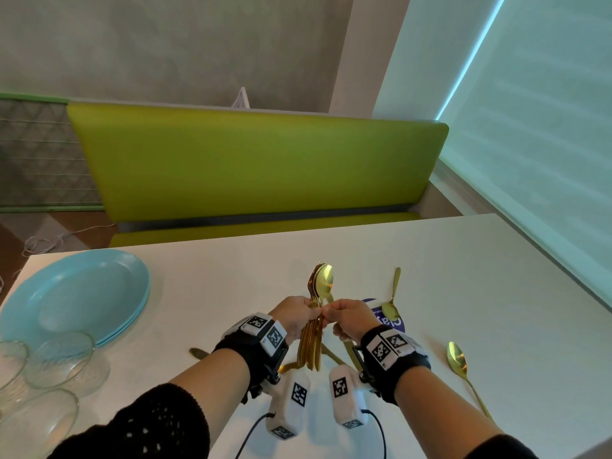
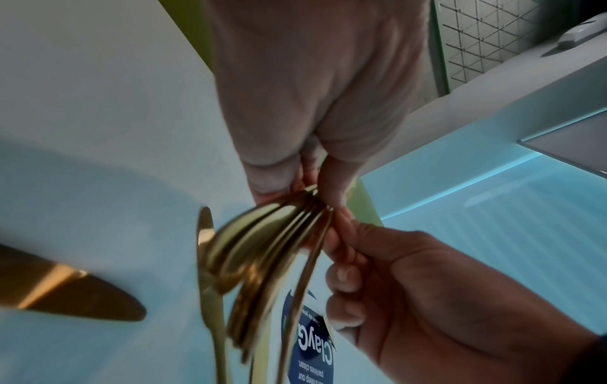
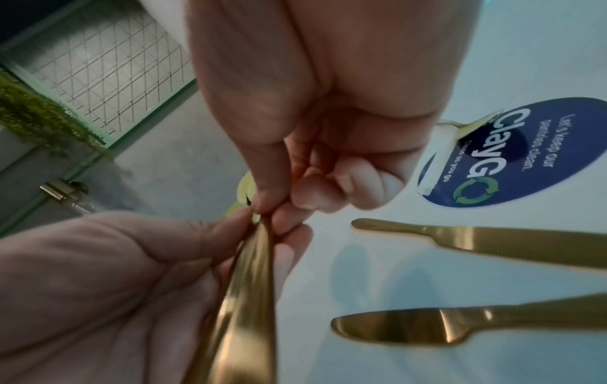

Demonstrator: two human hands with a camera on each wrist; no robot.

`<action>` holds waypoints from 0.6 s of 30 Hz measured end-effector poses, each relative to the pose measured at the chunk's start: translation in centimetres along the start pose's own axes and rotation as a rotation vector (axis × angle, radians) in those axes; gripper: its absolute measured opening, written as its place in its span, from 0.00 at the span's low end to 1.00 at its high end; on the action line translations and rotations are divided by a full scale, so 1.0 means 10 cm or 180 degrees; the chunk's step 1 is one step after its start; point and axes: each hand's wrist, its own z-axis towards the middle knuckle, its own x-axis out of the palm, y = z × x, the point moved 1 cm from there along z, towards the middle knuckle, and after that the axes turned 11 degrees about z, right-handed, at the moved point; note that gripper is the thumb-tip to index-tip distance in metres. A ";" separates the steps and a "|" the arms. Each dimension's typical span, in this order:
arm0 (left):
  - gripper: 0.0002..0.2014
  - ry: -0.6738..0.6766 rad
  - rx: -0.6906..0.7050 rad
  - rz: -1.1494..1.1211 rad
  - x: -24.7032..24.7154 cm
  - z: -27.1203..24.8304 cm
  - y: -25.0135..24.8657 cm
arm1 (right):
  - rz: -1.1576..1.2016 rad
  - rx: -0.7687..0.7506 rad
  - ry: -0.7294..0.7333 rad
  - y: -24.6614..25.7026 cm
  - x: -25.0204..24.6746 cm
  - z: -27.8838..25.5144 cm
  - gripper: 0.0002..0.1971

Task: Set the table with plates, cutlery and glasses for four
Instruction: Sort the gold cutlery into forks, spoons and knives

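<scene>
— Spoons (image 1: 317,313), a gold bundle of them: where are they?

— Above the white surface (image 1: 430,276), held upright with the bowls on top. The left hand (image 1: 294,318) grips the bundle at its necks, its fingers (image 3: 289,256) curled round the handles.

— And the right hand (image 1: 349,321)?

— It meets the bundle from the other side. Thumb and forefinger pinch the nearest spoon at its neck; the remaining fingers (image 2: 345,279) are curled in toward the palm.

— Anything laid out already?

— One gold spoon (image 1: 392,301) lies beyond the right hand, its bowl on the edge of a round blue sticker (image 3: 512,153), handle pointing away. Another gold spoon (image 1: 463,372) lies to the right of the right wrist, bowl away from the person.

— Knives?

— Two gold knives show in the right wrist view, flat on the surface below the hands: one knife (image 3: 492,240) nearer the sticker, a second knife (image 3: 427,327) just beside it. They lie apart, not touching.

— Plates and glasses?

— Light blue plates (image 1: 79,293) sit stacked at the far left corner of the surface. Just in front of them stand clear glass bowls or glasses (image 1: 49,369), bunched together; I cannot tell their exact shape.

— Behind all that?

— A green bench seat (image 1: 258,164) runs along the far side of the surface.
</scene>
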 end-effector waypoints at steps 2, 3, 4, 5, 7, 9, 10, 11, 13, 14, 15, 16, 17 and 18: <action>0.07 -0.0005 0.0015 0.0029 0.02 0.05 -0.02 | -0.0103 -0.0022 -0.0047 0.02 -0.03 0.03 0.10; 0.05 -0.0012 0.0027 0.0036 0.03 0.07 -0.02 | -0.0150 -0.0030 -0.0052 0.03 -0.05 0.05 0.10; 0.04 -0.0008 0.0037 0.0036 0.03 0.09 -0.03 | -0.0172 -0.0031 -0.0047 0.05 -0.07 0.07 0.10; 0.04 0.0010 0.0036 0.0041 0.04 0.10 -0.04 | -0.0178 -0.0034 -0.0045 0.05 -0.09 0.09 0.10; 0.08 0.0096 0.0014 0.0052 0.05 0.13 -0.05 | -0.0210 -0.0017 -0.0082 0.06 -0.12 0.14 0.10; 0.10 0.0136 -0.0015 0.0108 0.08 0.16 -0.07 | -0.0262 -0.0007 -0.0097 0.07 -0.16 0.19 0.11; 0.11 0.0121 -0.0036 0.0112 0.09 0.17 -0.07 | -0.0298 -0.0004 -0.0083 0.08 -0.18 0.21 0.11; 0.12 0.0089 -0.0063 0.0107 0.11 0.19 -0.08 | -0.0370 0.0008 -0.0051 0.08 -0.20 0.24 0.11; 0.13 0.0011 -0.0095 0.0138 0.14 0.21 -0.07 | -0.0606 0.0021 0.0032 0.11 -0.24 0.28 0.11; 0.13 -0.0026 -0.0096 0.0194 0.15 0.22 -0.07 | -0.0789 0.0028 0.0085 0.14 -0.26 0.29 0.11; 0.13 -0.0074 -0.0086 0.0275 0.16 0.23 -0.07 | -0.1000 0.0045 0.0134 0.15 -0.30 0.33 0.12; 0.12 -0.0126 -0.0073 0.0363 0.17 0.25 -0.07 | -0.1173 0.0033 0.0137 0.17 -0.34 0.36 0.12; 0.11 -0.0177 -0.0061 0.0455 0.16 0.26 -0.08 | -0.1354 0.0055 0.0095 0.19 -0.41 0.41 0.12; 0.10 -0.0215 -0.0054 0.0544 0.15 0.27 -0.09 | -0.1687 0.0068 0.0034 0.22 -0.49 0.46 0.12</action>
